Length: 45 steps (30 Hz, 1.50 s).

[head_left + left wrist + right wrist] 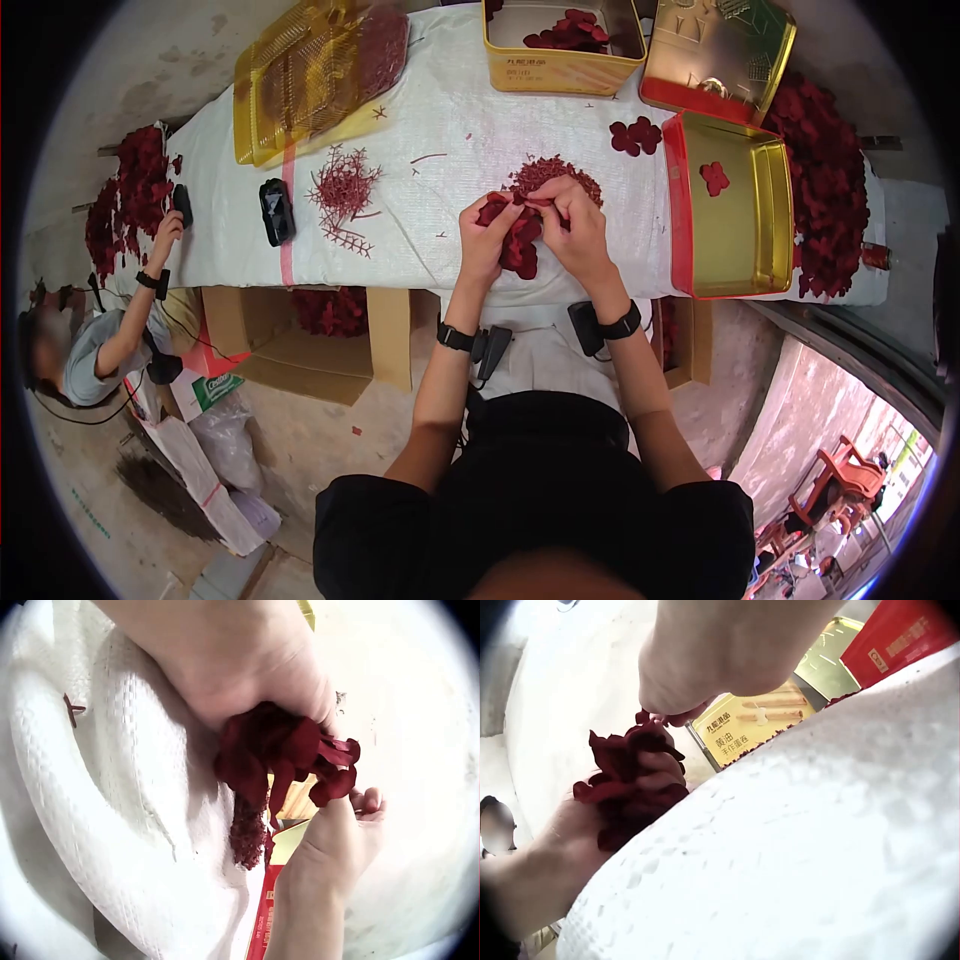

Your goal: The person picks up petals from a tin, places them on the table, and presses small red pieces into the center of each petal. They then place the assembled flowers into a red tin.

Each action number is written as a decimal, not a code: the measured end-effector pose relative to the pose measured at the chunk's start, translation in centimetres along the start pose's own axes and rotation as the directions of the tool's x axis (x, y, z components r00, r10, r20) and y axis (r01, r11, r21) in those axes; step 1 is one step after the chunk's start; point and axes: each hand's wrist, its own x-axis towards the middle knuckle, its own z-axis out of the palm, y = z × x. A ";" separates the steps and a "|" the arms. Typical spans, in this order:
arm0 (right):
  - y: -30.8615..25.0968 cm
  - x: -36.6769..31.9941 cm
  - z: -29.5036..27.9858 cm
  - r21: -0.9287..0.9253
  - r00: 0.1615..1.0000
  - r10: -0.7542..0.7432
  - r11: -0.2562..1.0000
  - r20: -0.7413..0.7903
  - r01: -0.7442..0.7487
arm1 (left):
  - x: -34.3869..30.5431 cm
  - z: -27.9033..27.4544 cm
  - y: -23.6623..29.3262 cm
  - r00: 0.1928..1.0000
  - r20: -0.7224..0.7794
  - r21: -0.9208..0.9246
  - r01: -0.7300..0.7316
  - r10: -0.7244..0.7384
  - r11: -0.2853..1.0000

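A bunch of dark red flower-shaped petal pieces (520, 245) is gripped in my left hand (486, 240), over the white woven cloth (420, 215). In the left wrist view the petals (259, 754) spill out below the palm in a loose cluster. My right hand (580, 232) meets the left at the fingertips and pinches the edge of a red piece there. From the right wrist view, the left fingers curl round the petals (630, 780). Right beyond both hands lies a heap of small red bits (553, 170).
An open red-and-gold tin (680, 215) stands to the right, one red flower piece (714, 179) inside. Behind is a yellow tin (565, 78) of petals. Large petal heaps (830, 190) lie far right. Left are branched red stems (343, 185), a black object (275, 212) and another person (110, 340).
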 end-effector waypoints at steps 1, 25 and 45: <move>0.2 0.0 0.0 0.002 1.000 -0.005 1.000 0.008 0.005 | -0.1 0.0 0.1 1.000 0.013 -0.016 0.000 0.000 1.000; -2.6 1.6 -2.3 0.259 0.928 0.350 0.892 0.127 -0.371 | -0.1 0.7 0.5 0.998 0.037 0.082 -0.049 0.047 0.995; 4.2 3.1 -8.1 0.296 0.760 0.505 0.861 -0.409 -0.413 | 0.0 1.4 0.6 0.996 -0.049 0.056 -0.073 0.075 0.996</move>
